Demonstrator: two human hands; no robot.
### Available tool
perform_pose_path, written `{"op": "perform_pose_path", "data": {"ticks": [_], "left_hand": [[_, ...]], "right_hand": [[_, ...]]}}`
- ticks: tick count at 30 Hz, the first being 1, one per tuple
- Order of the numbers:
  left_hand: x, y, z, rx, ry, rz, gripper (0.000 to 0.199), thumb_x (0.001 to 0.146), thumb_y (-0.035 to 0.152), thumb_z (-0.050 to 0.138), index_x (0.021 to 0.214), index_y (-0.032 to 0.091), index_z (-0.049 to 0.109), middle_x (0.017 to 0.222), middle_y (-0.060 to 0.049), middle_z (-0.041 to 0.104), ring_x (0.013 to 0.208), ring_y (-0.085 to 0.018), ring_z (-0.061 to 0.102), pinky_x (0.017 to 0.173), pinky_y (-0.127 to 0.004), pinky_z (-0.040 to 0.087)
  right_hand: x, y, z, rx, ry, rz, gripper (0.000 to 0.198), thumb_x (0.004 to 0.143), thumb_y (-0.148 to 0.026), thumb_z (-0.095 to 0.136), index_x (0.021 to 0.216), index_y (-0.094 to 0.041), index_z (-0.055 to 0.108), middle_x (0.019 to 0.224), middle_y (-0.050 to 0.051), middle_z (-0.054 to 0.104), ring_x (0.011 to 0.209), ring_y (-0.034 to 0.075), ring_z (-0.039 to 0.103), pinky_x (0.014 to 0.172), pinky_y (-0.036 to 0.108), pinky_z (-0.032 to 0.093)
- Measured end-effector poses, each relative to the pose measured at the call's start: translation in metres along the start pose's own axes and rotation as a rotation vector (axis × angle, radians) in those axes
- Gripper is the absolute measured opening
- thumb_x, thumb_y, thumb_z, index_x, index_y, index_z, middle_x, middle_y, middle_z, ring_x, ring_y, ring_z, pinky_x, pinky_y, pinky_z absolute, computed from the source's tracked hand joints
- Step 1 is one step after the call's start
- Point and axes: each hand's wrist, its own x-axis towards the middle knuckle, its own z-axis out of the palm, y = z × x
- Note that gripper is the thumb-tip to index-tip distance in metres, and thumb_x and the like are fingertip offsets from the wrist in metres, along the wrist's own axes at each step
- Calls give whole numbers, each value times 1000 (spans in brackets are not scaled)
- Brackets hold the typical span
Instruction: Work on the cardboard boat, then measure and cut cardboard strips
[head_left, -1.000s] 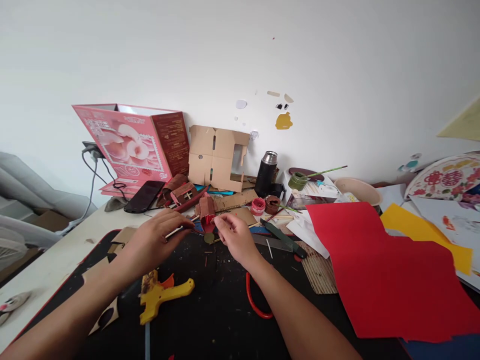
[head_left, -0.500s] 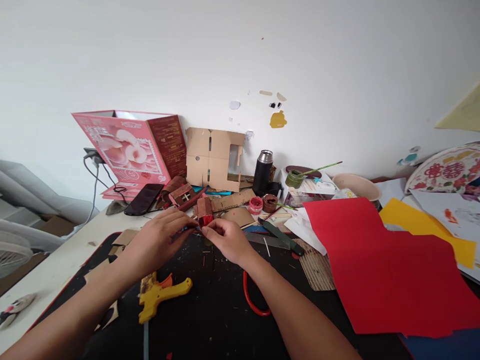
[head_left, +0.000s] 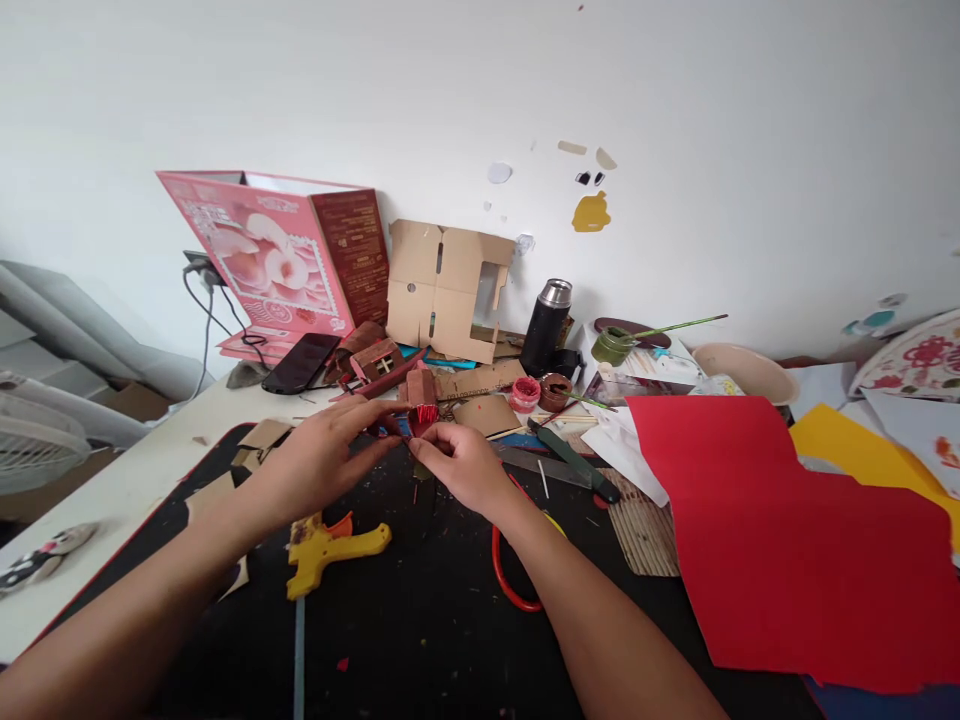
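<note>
My left hand [head_left: 319, 450] is closed in a pinch on a small blue-and-dark-red piece [head_left: 401, 428], mostly hidden by the fingers. The fingertips of my right hand [head_left: 465, 470] pinch its near edge from the other side. Just behind the fingertips stands a small brown-red model house [head_left: 421, 390] with bright red strips at its front. To the left of it sits another brown-red model [head_left: 377, 362] with a cream cross-shaped window. Below my left wrist a yellow glue gun [head_left: 326, 550] lies on the black mat [head_left: 420, 650].
Red paper [head_left: 795, 540] covers the right side. A green-handled knife [head_left: 574, 460], paint jars [head_left: 525, 393] and a black flask [head_left: 547, 325] stand or lie behind my right hand. Red-handled scissors [head_left: 506, 580] are partly under my right forearm. A phone [head_left: 301, 362] lies at the back left.
The view has shifted, so the wall dots and table items sit differently. Both hands stay together at the small piece, and more of its blue surface shows between the fingers.
</note>
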Motion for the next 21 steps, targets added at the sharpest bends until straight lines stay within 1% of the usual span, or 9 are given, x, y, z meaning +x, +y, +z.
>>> {"op": "perform_pose_path", "data": {"ticks": [2,4,5,7,9,11,12,16,21], "left_hand": [[-5,-4,-4,-41,-2,-72,40,101,49,59,132,26,71,111,-8,80,94,-27,75,86,-37,57],[-14,-8,-7,-45,3,-128,35,99,51,61,122,26,73,108,-7,80,92,-28,75,84,-37,57],[-20,-8,-7,-29,-10,-132,31,99,50,62,115,26,74,106,-7,80,91,-28,74,83,-38,56],[-37,-6,-5,25,-126,-78,23,97,45,65,107,27,74,102,-7,79,93,-29,73,84,-39,55],[-54,3,2,56,-308,10,18,96,35,68,111,27,74,105,-7,77,97,-28,72,85,-38,54],[-68,13,11,123,-408,62,23,89,24,75,112,25,74,102,-7,76,97,-29,70,88,-40,52],[-72,18,16,165,-434,67,24,87,21,77,112,23,74,105,-7,76,100,-29,69,90,-41,51],[-75,28,26,276,-461,71,12,90,16,70,102,19,72,97,-8,74,93,-29,67,84,-42,48],[-70,28,21,299,-413,149,8,91,16,69,95,21,73,89,-6,73,85,-27,64,80,-42,44]], "right_hand": [[0,1,0,-2,-11,-1,30,100,-44,65,85,-20,73,79,0,71,72,16,62,65,26,41],[0,1,-1,19,-3,1,29,99,-44,65,86,-20,73,80,0,71,74,17,63,66,27,42],[1,1,-2,30,11,1,29,99,-44,65,86,-20,72,80,1,71,74,17,63,66,27,43],[2,1,-5,46,47,0,30,98,-46,65,86,-20,72,78,1,69,73,18,61,66,28,43],[2,1,-7,69,75,5,32,98,-49,64,84,-21,71,75,0,66,69,17,58,64,28,42],[2,1,-8,98,85,14,33,97,-51,64,84,-21,69,71,-1,62,65,16,55,61,28,41],[2,2,-8,110,84,17,34,96,-52,64,83,-22,69,70,-1,59,63,16,54,60,28,40],[1,2,-5,107,64,24,35,95,-54,64,83,-22,67,66,-2,54,61,16,52,57,28,38],[1,3,-4,75,54,38,36,95,-56,64,84,-22,68,68,-1,56,64,18,56,58,28,40]]}}
